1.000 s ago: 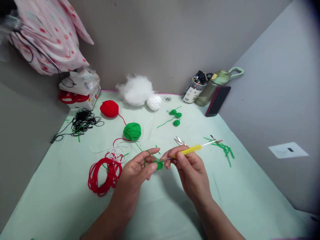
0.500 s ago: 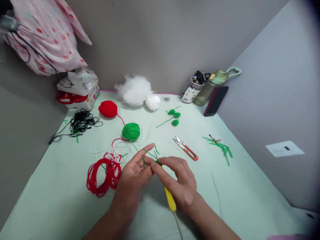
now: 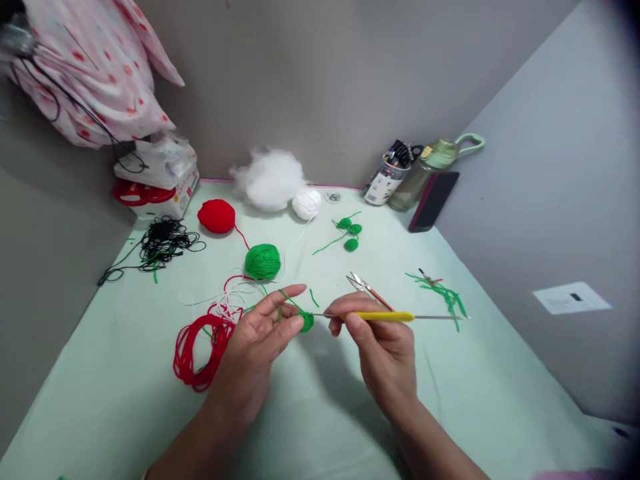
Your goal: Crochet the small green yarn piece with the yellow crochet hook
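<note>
Small green crocheted piece (image 3: pixel 307 323) sat mid-table, between the hands, pinched at its left edge by thumb and fingers of the left hand (image 3: pixel 263 337). Right hand (image 3: pixel 386 347) lay just right of it, fingers closed around the yellow-handled hook (image 3: pixel 385 317). Hook's long axis ran nearly level, left to right: tip at the piece's upper right edge, rear shaft reaching over the green yarn scraps (image 3: pixel 445 293). Left hand was the nearer one, being on the piece; right met it only through the hook (whether the tip sat inside a loop, too small to tell). Working strand (image 3: pixel 291 300) crossed the raised left forefinger, with the green yarn ball (image 3: pixel 263 261) farther off, to the left.
</note>
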The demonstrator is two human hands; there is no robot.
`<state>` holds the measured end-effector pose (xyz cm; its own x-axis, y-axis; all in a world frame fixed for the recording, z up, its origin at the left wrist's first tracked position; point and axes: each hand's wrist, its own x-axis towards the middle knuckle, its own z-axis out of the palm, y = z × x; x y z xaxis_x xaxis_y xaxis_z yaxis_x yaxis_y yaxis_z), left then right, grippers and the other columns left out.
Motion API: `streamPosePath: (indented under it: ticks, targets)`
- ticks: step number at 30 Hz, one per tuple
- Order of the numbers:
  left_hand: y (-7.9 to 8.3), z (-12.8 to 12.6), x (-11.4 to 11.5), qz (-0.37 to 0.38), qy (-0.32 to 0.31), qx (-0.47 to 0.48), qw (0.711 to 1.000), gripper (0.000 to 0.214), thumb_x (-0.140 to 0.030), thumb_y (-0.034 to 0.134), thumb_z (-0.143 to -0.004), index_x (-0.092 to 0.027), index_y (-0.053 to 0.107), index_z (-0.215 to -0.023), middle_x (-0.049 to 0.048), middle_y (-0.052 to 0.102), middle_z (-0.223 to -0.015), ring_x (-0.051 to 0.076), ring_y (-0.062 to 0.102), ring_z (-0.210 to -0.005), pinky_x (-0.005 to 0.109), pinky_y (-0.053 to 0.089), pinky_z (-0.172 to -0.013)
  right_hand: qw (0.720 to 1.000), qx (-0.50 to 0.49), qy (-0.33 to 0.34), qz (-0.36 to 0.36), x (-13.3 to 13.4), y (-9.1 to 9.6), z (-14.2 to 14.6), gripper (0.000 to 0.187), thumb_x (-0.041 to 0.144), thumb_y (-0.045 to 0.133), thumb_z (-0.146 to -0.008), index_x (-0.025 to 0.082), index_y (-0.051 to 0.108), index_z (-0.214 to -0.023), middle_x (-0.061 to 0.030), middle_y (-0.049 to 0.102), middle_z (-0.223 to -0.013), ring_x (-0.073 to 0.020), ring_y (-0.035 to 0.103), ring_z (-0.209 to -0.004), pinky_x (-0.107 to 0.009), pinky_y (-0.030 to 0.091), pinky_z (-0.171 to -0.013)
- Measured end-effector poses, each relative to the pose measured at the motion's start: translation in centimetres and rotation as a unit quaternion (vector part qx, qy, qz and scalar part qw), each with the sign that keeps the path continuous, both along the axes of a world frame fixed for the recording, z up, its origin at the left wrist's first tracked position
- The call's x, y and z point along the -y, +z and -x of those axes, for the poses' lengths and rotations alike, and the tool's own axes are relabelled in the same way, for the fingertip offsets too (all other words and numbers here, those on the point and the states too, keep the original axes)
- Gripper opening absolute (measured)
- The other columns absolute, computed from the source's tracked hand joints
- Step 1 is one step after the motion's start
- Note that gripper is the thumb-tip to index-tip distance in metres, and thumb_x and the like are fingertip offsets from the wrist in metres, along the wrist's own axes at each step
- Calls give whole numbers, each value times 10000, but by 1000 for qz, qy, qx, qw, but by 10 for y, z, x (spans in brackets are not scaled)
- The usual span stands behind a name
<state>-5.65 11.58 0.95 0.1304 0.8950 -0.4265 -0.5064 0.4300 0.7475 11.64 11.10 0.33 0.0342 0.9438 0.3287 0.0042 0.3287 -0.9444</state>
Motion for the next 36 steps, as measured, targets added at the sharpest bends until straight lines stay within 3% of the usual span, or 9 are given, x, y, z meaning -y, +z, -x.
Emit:
streamPosePath:
  ticks: [8,11,13,16,18,21,24,28,36]
  targets:
    - [-1,-3,4,-5,-8,2,1000,383,-314,936,-750,-257,853,-1120,2,687,-858,147,609,-854,247,471,-821,993,-87,51,60,-4,-2,-3,173,323,673,-1038,285,834,-991,-13,749,-896,-125,659,-724,-262,552,-685]
    - [-2,-9,7,-16,-24,14,999,368,-307,930,-766,-268,850,-1123,5,707,-856,154,632,-874,255,491,-860,999,-5,40,18,-1,-3,3,180,250,657,-1041,283,835,-1031,-35,787,-935,-153,695,-811,-276,573,-727]
    - [-3,-12,8,-13,-13,9,1000,397,-300,935,-761,-259,843,-1145,-6,697,-829,122,598,-779,211,471,-736,997,69,10,-35,3,-5,6,223,170,643,-1033,283,827,-1088,-48,797,-957,-167,719,-855,-281,588,-737]
    - [-3,-15,7,10,-5,20,1000,493,-301,938,-756,-238,814,-1229,-50,624,-722,70,416,-584,188,366,-563,969,205,-15,-141,9,-7,5,333,91,650,-996,275,800,-1229,-98,792,-1090,-203,736,-945,-321,616,-789]
    - [-3,-13,6,44,-16,65,997,503,-294,934,-755,-204,813,-1235,-94,510,-602,61,293,-527,195,417,-620,958,236,-19,-163,8,-6,2,361,71,643,-987,266,793,-1250,-110,786,-1120,-213,732,-964,-336,617,-807]
    - [-4,-8,4,69,-14,105,992,419,-278,926,-752,-163,846,-1146,-138,345,-499,63,242,-518,256,499,-821,991,111,-33,-73,2,-2,-3,263,128,623,-1028,290,815,-1107,-42,771,-934,-170,704,-838,-296,583,-745]
    - [-6,-5,3,37,-13,68,997,379,-277,912,-768,-204,851,-1135,-98,468,-560,71,334,-553,244,469,-807,999,-25,10,23,-3,-1,-4,183,264,643,-1051,304,820,-1025,-9,735,-863,-142,652,-738,-286,544,-700]
    - [-9,-7,6,-4,-38,-1,999,348,-294,891,-796,-277,847,-1141,7,719,-876,135,563,-795,242,425,-739,996,-31,46,73,-4,-4,-1,152,325,707,-1015,274,847,-985,-32,757,-892,-155,669,-808,-284,540,-734]
    - [-5,-3,5,-20,-32,-59,998,310,-302,866,-797,-294,869,-1107,-7,644,-830,115,443,-686,234,386,-637,978,-138,48,148,-8,-1,-3,223,413,724,-996,237,833,-915,-37,785,-894,-126,677,-703,-254,569,-689]
